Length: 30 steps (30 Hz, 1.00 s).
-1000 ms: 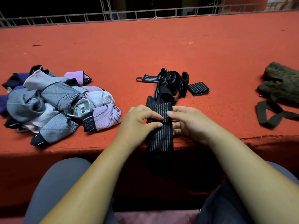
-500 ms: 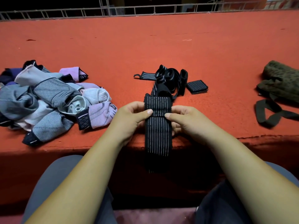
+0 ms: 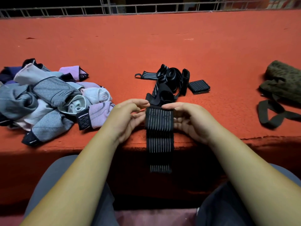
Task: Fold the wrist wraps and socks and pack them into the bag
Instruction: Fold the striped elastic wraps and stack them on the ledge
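Observation:
A black wrist wrap with thin white stripes (image 3: 159,134) lies over the front edge of the red surface (image 3: 146,49), its lower end hanging down. My left hand (image 3: 130,118) pinches its top left corner. My right hand (image 3: 190,119) pinches the top right corner, palm turned toward the wrap. Behind them lies a tangle of more black wrist wraps (image 3: 171,80), with one folded wrap (image 3: 199,86) beside it. A heap of grey, white and lilac socks (image 3: 48,100) sits at the left. The olive-green bag (image 3: 283,82) lies at the far right, its strap (image 3: 270,115) looped in front.
The red surface ends in a front edge just under my hands, with my knees below it. A metal railing (image 3: 130,8) runs along the far side.
Both hands have lifted the upper fold of the striped wrap and turned their palms inward. The view has shifted slightly downward.

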Tool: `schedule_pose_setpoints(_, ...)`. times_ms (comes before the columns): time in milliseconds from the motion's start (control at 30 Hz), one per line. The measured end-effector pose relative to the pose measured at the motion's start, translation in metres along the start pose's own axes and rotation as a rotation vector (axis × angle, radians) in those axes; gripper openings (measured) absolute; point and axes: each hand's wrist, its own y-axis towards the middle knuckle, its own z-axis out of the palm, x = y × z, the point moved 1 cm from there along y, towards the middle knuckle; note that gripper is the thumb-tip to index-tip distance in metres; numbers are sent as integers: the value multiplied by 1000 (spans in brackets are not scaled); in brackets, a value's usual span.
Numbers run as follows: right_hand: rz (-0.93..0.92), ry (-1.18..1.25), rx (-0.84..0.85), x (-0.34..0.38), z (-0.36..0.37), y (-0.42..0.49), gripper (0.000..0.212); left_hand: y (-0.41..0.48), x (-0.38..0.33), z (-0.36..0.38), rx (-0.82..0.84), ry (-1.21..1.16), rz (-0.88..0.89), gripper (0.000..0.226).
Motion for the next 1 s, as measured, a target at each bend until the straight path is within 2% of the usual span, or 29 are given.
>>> schedule_pose_setpoints(100,-53,-98,10,-4,-1,-1,24,-2,2,-2,55,65,-36,16)
schedule_pose_setpoints(200,-110,-200,-44,-5,0,-3,27,-3,13,-5,136,189,-53,21)
schedule_pose_setpoints(300,-111,-218,-89,-4,2,-4,32,-2,16,-4,112,149,-6,18)
schedule_pose_setpoints(467,-28,-407,-36,-10,1,-2,16,-4,14,4,72,47,20,32)
schedule_pose_setpoints(567,-69,-430,-97,-10,-3,0,7,-4,13,4,100,52,-15,27)
schedule_pose_setpoints(667,-107,-457,-125,-11,-6,3,10,-7,13,1,195,135,-91,8)
schedule_pose_setpoints(767,-77,-393,-75,-12,-4,3,12,-7,15,0,167,179,-83,9)
schedule_pose_setpoints(867,-13,-433,25,-12,-4,1,25,-5,15,1,113,200,-15,7)
schedule_pose_setpoints(1000,-37,-505,-24,-13,-7,4,23,-5,13,0,137,204,-15,11)
